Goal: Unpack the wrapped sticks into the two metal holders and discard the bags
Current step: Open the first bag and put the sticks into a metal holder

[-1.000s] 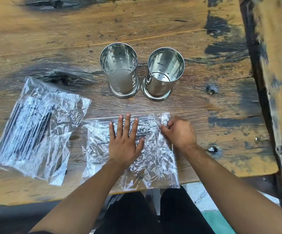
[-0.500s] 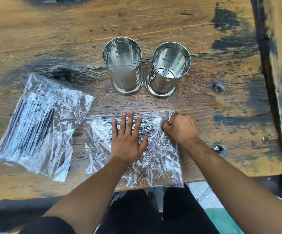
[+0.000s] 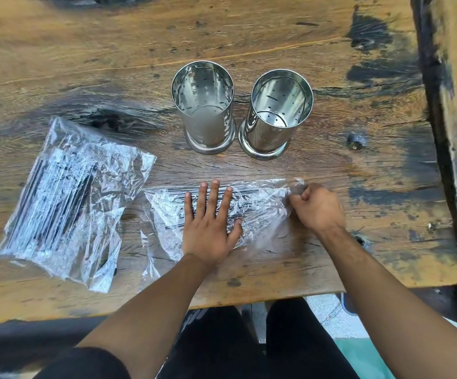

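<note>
My left hand (image 3: 208, 228) presses flat on the bag (image 3: 260, 206) of sticks on the scarred wooden table (image 3: 112, 50); my right hand (image 3: 317, 206) pinches its corner. Both metal holders (image 3: 204, 105) stand beyond my fingertips.

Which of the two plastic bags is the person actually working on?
The nearer bag, in front of the holders: the left hand presses flat on it while the right hand pinches its right edge. The other bag lies untouched at the left.

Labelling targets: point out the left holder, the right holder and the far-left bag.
left holder (image 3: 204, 124), head view, outer front wall.
right holder (image 3: 269, 132), head view, outer front wall.
far-left bag (image 3: 65, 198), head view, middle of the plastic.
</note>
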Demonstrator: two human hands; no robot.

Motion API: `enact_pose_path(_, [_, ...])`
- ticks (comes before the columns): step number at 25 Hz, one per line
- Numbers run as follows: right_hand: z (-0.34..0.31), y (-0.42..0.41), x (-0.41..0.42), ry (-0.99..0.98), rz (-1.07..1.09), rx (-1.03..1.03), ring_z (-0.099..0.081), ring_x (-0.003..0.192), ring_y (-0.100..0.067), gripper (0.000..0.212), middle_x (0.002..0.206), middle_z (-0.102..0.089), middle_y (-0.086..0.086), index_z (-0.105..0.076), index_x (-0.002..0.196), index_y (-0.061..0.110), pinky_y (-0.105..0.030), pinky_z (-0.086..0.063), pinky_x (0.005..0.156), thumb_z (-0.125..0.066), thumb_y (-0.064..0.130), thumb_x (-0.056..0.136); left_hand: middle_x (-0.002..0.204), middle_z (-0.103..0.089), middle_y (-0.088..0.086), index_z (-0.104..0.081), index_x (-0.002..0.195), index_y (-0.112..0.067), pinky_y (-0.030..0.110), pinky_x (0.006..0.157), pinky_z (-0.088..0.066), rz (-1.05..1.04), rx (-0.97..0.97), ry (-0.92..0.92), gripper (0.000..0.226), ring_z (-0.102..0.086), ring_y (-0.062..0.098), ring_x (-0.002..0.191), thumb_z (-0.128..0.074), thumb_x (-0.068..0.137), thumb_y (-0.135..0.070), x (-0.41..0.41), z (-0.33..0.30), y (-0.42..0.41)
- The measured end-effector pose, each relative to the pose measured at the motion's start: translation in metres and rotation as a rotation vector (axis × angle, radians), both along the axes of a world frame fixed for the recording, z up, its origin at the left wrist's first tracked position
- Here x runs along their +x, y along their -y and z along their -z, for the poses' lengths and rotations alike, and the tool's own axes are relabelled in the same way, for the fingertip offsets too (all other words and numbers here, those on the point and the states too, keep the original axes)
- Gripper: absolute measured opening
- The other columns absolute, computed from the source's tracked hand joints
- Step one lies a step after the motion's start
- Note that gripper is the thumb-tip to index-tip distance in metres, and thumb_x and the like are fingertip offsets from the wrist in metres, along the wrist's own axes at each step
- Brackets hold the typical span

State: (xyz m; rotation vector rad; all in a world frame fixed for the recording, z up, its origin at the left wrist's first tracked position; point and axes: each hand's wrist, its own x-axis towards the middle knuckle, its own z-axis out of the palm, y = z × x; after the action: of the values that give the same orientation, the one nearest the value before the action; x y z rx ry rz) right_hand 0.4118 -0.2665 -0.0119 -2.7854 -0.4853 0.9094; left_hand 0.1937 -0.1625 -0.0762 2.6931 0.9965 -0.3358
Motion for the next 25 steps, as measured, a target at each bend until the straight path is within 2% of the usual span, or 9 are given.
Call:
enact_pose_path(4, [-0.002, 0.009, -0.004, -0.056, 0.065, 0.072, -0.059, 0.076, -0.025, 0.033, 0.064, -0.058, 0.008, -0.056, 0.07, 0.021, -0.029, -0.042, 0.067, -0.058, 0.044, 0.094, 0.173, 0.004, 0.006, -0.004, 0.165, -0.026, 0.061, 0.125, -0.002, -0.002, -0.003, -0.008, 0.078, 0.01, 0.028, 0.159, -0.025, 0.1, -0.062, 0.0, -0.001, 0.0])
enact_pose_path(6, [-0.008, 0.01, -0.012, -0.106, 0.049, 0.061, -0.059, 0.061, -0.021, 0.048, 0.056, -0.056, 0.005, -0.057, 0.066, 0.019, -0.025, -0.04, 0.057, -0.055, 0.058, 0.095, 0.173, 0.003, 0.006, -0.004, 0.165, -0.025, 0.06, 0.126, -0.003, -0.004, 0.003, -0.011, 0.078, 0.009, 0.028, 0.159, -0.025, 0.099, -0.062, 0.001, -0.002, 0.001])
enact_pose_path(8, [-0.007, 0.015, -0.023, -0.157, -0.111, -0.02, -0.055, 0.047, -0.014, 0.057, 0.05, -0.054, 0.004, -0.06, 0.064, 0.019, -0.023, -0.045, 0.053, -0.055, 0.068, 0.091, 0.173, 0.003, 0.006, -0.004, 0.165, -0.025, 0.06, 0.126, -0.002, -0.003, -0.001, -0.013, 0.079, 0.009, 0.029, 0.159, -0.025, 0.099, -0.062, 0.001, -0.002, 0.0])
enact_pose_path(10, [-0.003, 0.022, -0.033, -0.192, -0.221, -0.082, -0.059, 0.049, -0.015, 0.051, 0.054, -0.059, 0.0, -0.064, 0.068, 0.016, -0.028, -0.056, 0.06, -0.059, 0.061, 0.092, 0.173, 0.003, 0.007, -0.005, 0.165, -0.025, 0.061, 0.126, -0.002, 0.001, -0.003, -0.017, 0.078, 0.01, 0.029, 0.159, -0.024, 0.099, -0.062, 0.0, -0.002, 0.0])
enact_pose_path(15, [0.002, 0.046, -0.02, -0.178, -0.275, -0.068, -0.063, 0.055, -0.016, 0.048, 0.058, -0.066, -0.002, -0.063, 0.061, 0.013, -0.024, -0.044, 0.052, -0.061, 0.046, 0.096, 0.173, 0.004, 0.007, -0.003, 0.165, -0.025, 0.06, 0.126, 0.0, 0.0, -0.007, -0.027, 0.079, 0.011, 0.029, 0.159, -0.021, 0.099, -0.063, 0.001, -0.003, 0.0])
enact_pose_path(18, [0.003, 0.059, -0.007, -0.211, -0.272, -0.067, -0.066, 0.062, -0.016, 0.044, 0.061, -0.069, 0.002, -0.064, 0.064, 0.016, -0.031, -0.053, 0.061, -0.062, 0.046, 0.097, 0.173, 0.005, 0.007, -0.002, 0.165, -0.025, 0.06, 0.126, 0.001, 0.001, -0.003, -0.024, 0.078, 0.012, 0.028, 0.159, -0.021, 0.099, -0.063, 0.0, -0.002, 0.0])
enact_pose_path(21, [-0.001, 0.058, -0.014, -0.142, -0.295, -0.064, -0.065, 0.063, -0.024, 0.052, 0.061, -0.065, -0.001, -0.06, 0.064, 0.017, -0.034, -0.052, 0.059, -0.054, 0.056, 0.098, 0.173, 0.005, 0.007, -0.003, 0.165, -0.025, 0.06, 0.126, 0.001, 0.0, -0.003, -0.016, 0.078, 0.011, 0.029, 0.159, -0.023, 0.099, -0.062, 0.0, -0.002, 0.0])
enact_pose_path(23, [-0.012, 0.055, -0.028, -0.153, -0.223, -0.025, -0.059, 0.054, -0.017, 0.06, 0.053, -0.057, 0.004, -0.053, 0.058, 0.02, -0.027, -0.043, 0.053, -0.049, 0.067, 0.095, 0.173, 0.004, 0.007, -0.003, 0.165, -0.025, 0.06, 0.126, 0.001, 0.0, -0.002, -0.012, 0.078, 0.01, 0.029, 0.159, -0.023, 0.099, -0.062, 0.0, -0.002, 0.0])
enact_pose_path(25, [-0.02, 0.053, -0.045, -0.139, -0.199, -0.079, -0.058, 0.053, -0.013, 0.067, 0.051, -0.055, 0.006, -0.055, 0.059, 0.02, -0.025, -0.046, 0.057, -0.047, 0.08, 0.087, 0.173, 0.002, 0.007, -0.004, 0.165, -0.025, 0.06, 0.126, 0.0, -0.001, -0.001, -0.012, 0.078, 0.009, 0.029, 0.159, -0.024, 0.099, -0.062, 0.0, -0.001, 0.0])
